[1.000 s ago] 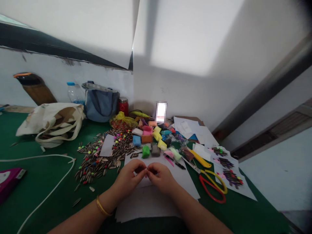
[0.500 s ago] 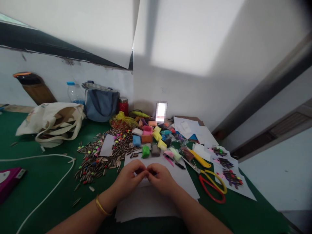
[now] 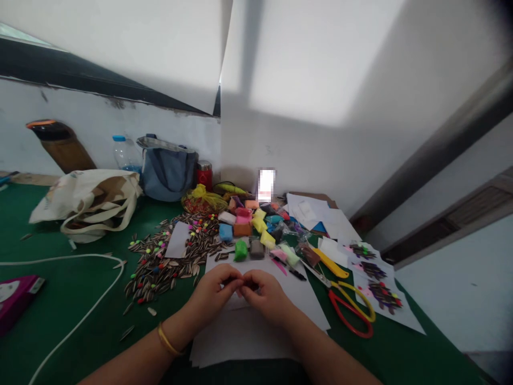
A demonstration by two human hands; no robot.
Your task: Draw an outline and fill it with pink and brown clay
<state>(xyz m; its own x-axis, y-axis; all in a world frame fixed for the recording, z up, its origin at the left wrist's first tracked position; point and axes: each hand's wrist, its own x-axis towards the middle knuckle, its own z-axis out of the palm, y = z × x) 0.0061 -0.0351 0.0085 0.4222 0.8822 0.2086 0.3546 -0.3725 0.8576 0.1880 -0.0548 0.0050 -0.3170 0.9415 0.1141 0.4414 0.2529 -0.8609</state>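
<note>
I see little change over the last second: my left hand (image 3: 213, 293) and right hand (image 3: 267, 293) stay fingertip to fingertip, pinched on a small bit (image 3: 242, 285) I cannot identify, above the white paper (image 3: 244, 334) at the worktop's near edge, so the handling carries on in place.

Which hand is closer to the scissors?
The right hand. It is over the paper, left of the scissors; the left hand meets it from the far side, nearer the seeds.

Left hand (image 3: 214, 293) and right hand (image 3: 264, 292) close together, both pinched, forearms angled inward.
</note>
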